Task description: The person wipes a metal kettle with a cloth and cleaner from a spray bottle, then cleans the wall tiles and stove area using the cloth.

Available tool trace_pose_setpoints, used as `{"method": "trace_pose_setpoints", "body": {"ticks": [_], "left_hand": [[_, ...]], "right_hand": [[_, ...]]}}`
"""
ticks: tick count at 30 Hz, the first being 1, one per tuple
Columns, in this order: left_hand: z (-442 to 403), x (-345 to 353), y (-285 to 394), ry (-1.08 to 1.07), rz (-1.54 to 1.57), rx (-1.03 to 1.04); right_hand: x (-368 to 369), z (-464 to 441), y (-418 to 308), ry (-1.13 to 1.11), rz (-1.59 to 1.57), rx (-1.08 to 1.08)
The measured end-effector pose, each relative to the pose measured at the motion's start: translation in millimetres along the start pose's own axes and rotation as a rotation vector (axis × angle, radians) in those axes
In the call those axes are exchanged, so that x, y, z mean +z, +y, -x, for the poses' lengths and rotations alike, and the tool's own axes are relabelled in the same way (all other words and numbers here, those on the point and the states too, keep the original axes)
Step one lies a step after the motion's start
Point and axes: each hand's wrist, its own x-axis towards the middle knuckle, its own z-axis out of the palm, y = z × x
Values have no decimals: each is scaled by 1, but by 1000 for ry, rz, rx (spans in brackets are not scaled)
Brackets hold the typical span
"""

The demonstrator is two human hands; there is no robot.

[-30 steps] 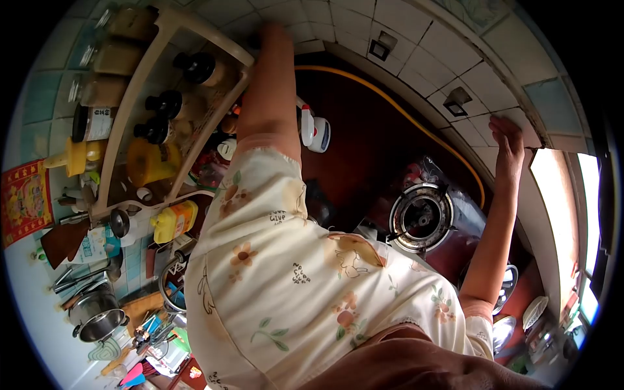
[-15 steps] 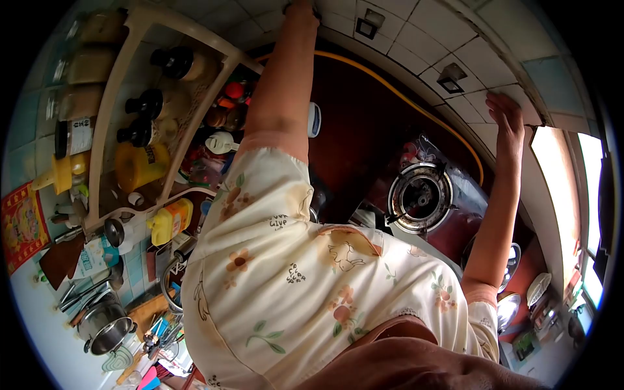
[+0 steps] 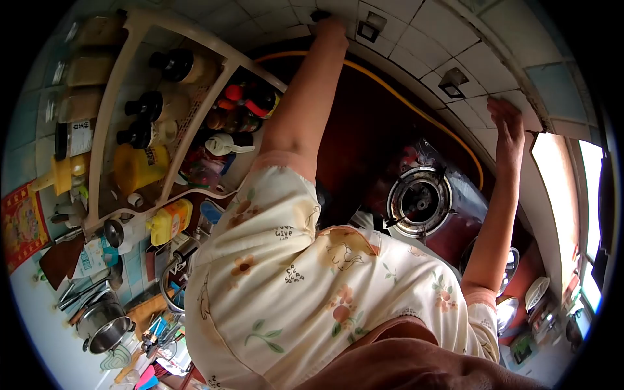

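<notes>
My left hand [image 3: 332,29] is at the far top edge, against the tiled wall [image 3: 406,32], with its arm stretched out. It looks closed, and a small dark thing [image 3: 320,15] shows at its fingers, too dim to name. Over on the right, my right hand [image 3: 506,117] has its fingers stretched out near the wall tiles and holds nothing that I can see. Between the two arms sits a gas burner [image 3: 420,200] on a dark red counter [image 3: 354,123]. A yellow hose [image 3: 416,107] curves along the back of the counter.
On the left stands a beige shelf rack [image 3: 104,123] with jars and bottles, beside a yellow jug [image 3: 170,221]. A steel pot [image 3: 106,330] and utensils hang at lower left. A bright window [image 3: 590,156] is on the right. Dark wall fixtures [image 3: 452,82] stick out from the tiles.
My left hand has moved right along the wall, and its arm has swung the same way, uncovering more of the shelf's bottles. My right hand has hardly moved.
</notes>
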Motion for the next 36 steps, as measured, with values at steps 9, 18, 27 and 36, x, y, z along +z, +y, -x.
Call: {"method": "trace_pose_setpoints", "body": {"ticks": [9, 18, 27, 36], "left_hand": [[-57, -13, 19, 52, 11, -30], [6, -29, 94, -11, -389, 23], [-66, -60, 99, -281, 341, 154], [31, -6, 11, -183, -30, 78]], "right_hand": [[2, 1, -1, 1, 30, -20], [-4, 1, 11, 5, 14, -22], [0, 3, -2, 1, -3, 1], [1, 1, -4, -4, 24, -42]]}}
